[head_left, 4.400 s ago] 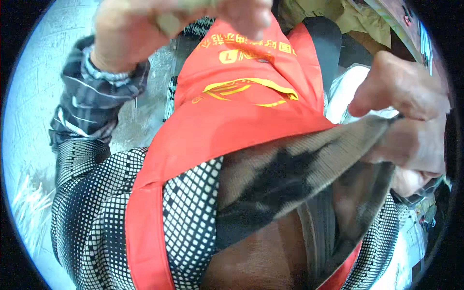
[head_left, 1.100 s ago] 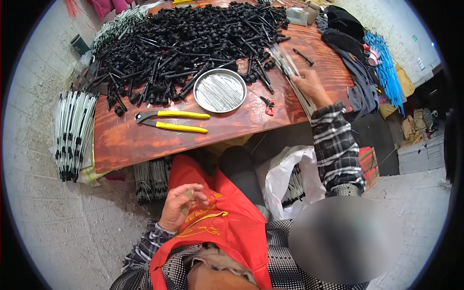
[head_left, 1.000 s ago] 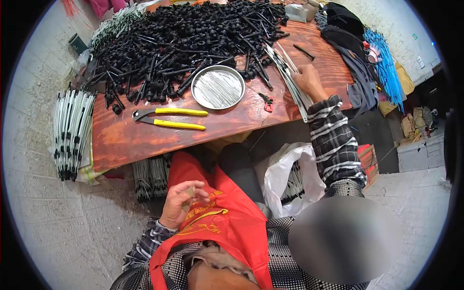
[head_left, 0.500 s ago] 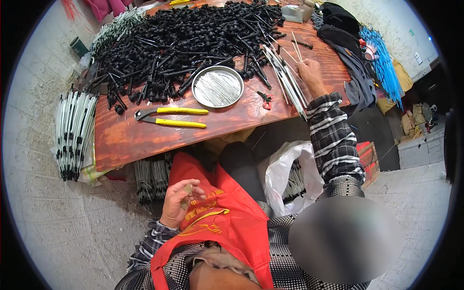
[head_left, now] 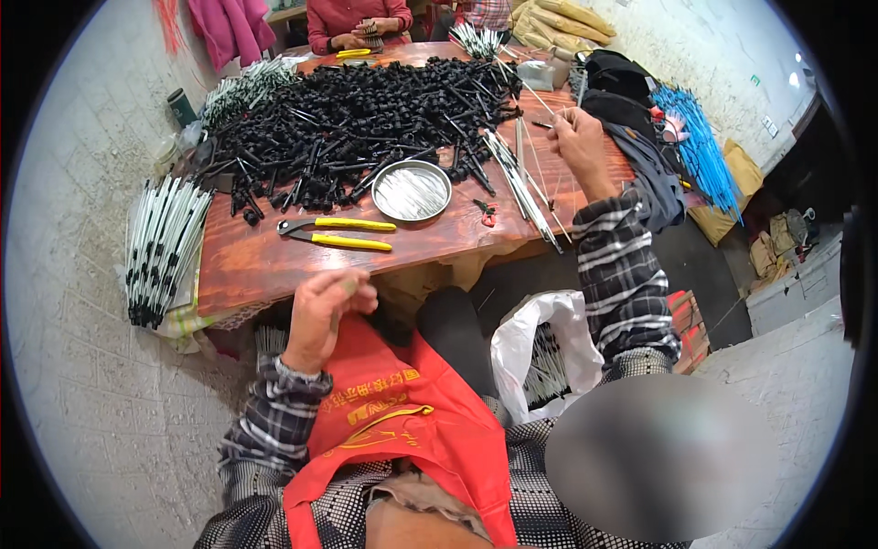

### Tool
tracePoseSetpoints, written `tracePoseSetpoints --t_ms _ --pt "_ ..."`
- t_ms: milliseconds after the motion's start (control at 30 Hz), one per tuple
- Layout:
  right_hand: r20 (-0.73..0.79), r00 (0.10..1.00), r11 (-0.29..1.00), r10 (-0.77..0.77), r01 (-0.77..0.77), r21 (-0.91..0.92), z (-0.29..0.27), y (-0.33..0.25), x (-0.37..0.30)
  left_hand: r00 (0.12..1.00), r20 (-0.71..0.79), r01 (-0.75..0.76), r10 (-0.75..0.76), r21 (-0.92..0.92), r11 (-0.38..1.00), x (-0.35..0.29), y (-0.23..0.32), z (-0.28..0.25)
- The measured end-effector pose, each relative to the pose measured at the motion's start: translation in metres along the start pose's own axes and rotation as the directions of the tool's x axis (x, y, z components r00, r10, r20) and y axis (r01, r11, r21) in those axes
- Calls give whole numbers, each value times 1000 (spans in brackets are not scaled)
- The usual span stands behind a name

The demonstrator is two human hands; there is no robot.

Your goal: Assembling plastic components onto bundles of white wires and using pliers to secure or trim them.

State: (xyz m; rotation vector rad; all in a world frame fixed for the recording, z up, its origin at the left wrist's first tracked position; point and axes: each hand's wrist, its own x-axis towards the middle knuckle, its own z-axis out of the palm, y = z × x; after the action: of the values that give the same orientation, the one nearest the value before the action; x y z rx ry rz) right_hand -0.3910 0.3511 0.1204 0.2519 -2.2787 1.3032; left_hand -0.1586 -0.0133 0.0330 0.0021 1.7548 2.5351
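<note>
My right hand, raised over the right part of the table, is closed in a pinch on a thin pale rod. Below and left of it lies a loose bundle of long white rods. My left hand hovers above the red apron by the table's front edge. Its fingers are loosely bent and apart, slightly blurred, and nothing shows in them. A round metal dish of short silvery pins stands mid-table, with yellow-handled pincers to its left.
A large heap of black plastic parts covers the table's far half. White rod bundles stand at the left edge. A white sack with rods sits below the table. Blue rods lie at right. Another person's hands work across the table.
My view has tilted up, bringing another person's hands into sight. My left hand has risen toward the table edge. My right hand has lifted the thin rod from the bundle's side.
</note>
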Motion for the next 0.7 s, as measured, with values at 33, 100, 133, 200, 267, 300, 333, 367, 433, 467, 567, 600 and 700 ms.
tracePoseSetpoints --t_ms 33,100,133,200,267,300,333,367,433,467,567,600,700 --pt "-22 998 998 -61 62 25 -1 -7 -6 1000 -7 -10 10 -1 1000 10 7 10" --pt "-77 971 974 -224 222 -41 -7 -19 -24 996 35 -87 88 -6 996 35 24 38" --pt "-126 961 969 -245 242 -44 0 -36 -39 992 48 -118 118 2 993 45 32 49" --pt "-228 848 877 -478 447 -177 3 -32 -48 984 104 -146 143 22 989 68 47 81" --pt "-199 829 850 -523 488 -200 5 -34 -65 983 117 -149 143 44 988 92 59 115" --pt "-167 805 817 -569 529 -230 4 -38 -74 984 102 -154 148 54 987 103 64 132" --pt "-160 721 731 -674 622 -280 9 -42 -80 981 86 -175 172 30 984 111 67 142" --pt "-160 722 734 -673 625 -264 13 -46 -88 978 75 -196 195 2 981 117 70 150" --pt "-52 667 640 -743 686 -345 12 -47 -102 980 68 -184 185 -16 983 130 70 166" --pt "-69 597 578 -799 731 -363 15 -48 -107 974 65 -216 217 -29 976 133 68 169" --pt "11 621 581 -784 739 -340 18 -53 -122 963 68 -256 259 -47 965 135 64 171" --pt "51 603 556 -796 763 -331 20 -55 -127 968 74 -235 242 -91 968 133 64 173" --pt "102 556 518 -825 817 -254 25 -65 -145 971 97 -199 217 -166 966 131 70 171"
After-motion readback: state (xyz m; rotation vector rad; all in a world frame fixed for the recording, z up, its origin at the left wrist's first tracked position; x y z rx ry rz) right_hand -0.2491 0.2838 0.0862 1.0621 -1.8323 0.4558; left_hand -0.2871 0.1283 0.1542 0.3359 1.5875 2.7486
